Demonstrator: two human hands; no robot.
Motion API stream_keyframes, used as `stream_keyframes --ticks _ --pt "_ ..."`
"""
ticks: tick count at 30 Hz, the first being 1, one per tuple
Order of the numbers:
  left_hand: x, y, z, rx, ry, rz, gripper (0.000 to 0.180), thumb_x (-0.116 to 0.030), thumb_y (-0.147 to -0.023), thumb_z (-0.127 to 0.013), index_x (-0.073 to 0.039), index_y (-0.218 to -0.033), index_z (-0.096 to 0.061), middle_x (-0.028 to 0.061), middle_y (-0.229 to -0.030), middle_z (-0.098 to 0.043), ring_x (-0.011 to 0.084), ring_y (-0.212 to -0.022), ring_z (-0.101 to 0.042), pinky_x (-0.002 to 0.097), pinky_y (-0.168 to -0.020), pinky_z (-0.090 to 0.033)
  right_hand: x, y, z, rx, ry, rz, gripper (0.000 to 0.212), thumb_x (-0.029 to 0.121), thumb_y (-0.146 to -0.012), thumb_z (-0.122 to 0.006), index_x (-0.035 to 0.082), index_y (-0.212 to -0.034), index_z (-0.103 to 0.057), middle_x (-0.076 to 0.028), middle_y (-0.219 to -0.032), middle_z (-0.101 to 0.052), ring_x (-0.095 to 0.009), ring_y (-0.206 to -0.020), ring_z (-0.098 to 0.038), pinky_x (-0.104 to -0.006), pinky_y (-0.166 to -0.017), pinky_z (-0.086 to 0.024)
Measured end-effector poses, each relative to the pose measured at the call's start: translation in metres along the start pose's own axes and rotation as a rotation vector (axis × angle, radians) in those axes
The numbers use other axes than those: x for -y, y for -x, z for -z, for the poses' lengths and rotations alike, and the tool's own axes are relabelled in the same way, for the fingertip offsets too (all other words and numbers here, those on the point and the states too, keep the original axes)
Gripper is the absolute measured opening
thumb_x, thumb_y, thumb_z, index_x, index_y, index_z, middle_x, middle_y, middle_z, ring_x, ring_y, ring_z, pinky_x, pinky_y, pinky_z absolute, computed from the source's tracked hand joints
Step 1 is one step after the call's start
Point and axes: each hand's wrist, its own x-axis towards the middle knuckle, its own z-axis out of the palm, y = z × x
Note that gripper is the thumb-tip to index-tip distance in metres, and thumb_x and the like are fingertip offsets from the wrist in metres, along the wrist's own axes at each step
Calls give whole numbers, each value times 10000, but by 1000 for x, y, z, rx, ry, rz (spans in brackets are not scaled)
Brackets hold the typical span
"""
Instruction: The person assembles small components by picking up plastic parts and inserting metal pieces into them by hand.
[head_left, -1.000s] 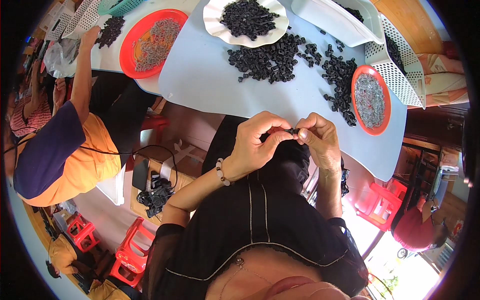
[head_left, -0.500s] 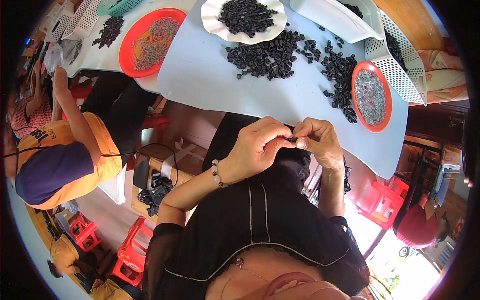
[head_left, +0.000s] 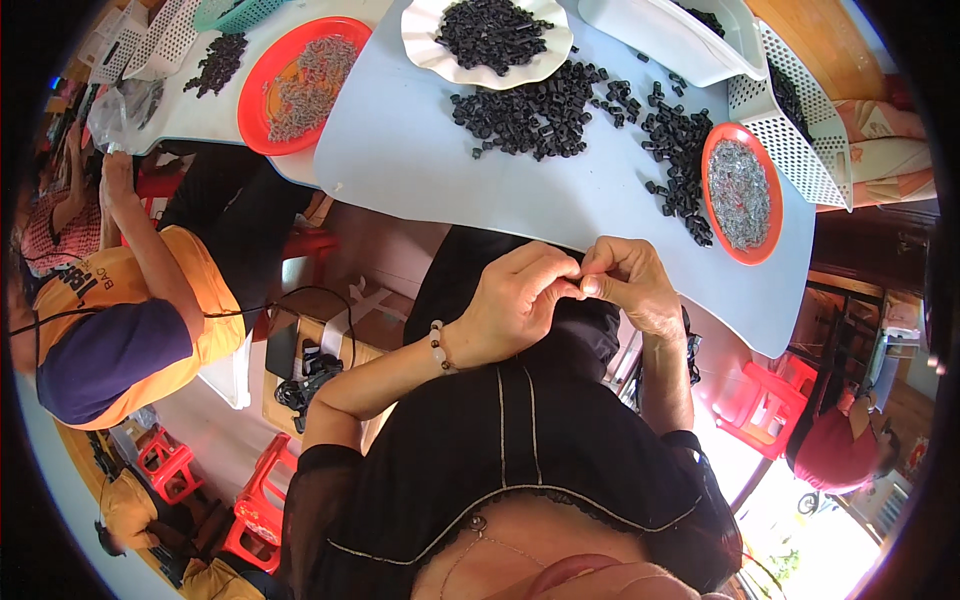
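Two-handed pinch just off the near edge of the blue-grey table (head_left: 400, 150).
The left hand (head_left: 516, 296) and right hand (head_left: 640, 288) met fingertip to fingertip, each pinched nearly closed on a small dark piece (head_left: 582, 283), mostly hidden; loose black parts (head_left: 530, 112) lay on the table. The step looked like close fingertip working of one piece; the next move seemed to call for steady, aligned pressure.

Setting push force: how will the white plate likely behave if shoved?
The white plate is probably stiff, judging by its crisp wavy rim. Broad and seemingly shallow, it should slide rather than tip. The black parts heaped loose in it may shift or spill if jolted.
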Motion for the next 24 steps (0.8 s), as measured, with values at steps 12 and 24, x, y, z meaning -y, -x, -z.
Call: stream_keyframes --ticks 12,24 --pt "-3 -16 8 -76 1 40 143 -65 -833 -736 -47 -952 -658 81 -923 -588 165 -767 -595 279 -662 -475 -3 -4 -7 85 -339 63 556 415 -852 -731 -61 -1117 -621 -62 -921 -637 -114 -732 -564 -233 -691 -465" --pt "-11 -18 4 21 -107 15 201 -18 -784 -751 -56 -944 -635 82 -923 -551 187 -753 -577 288 -669 -471 -16 0 -8 30 -430 95 407 258 -879 -729 -81 -1092 -653 -101 -991 -674 -147 -910 -598 -262 -837 -465"
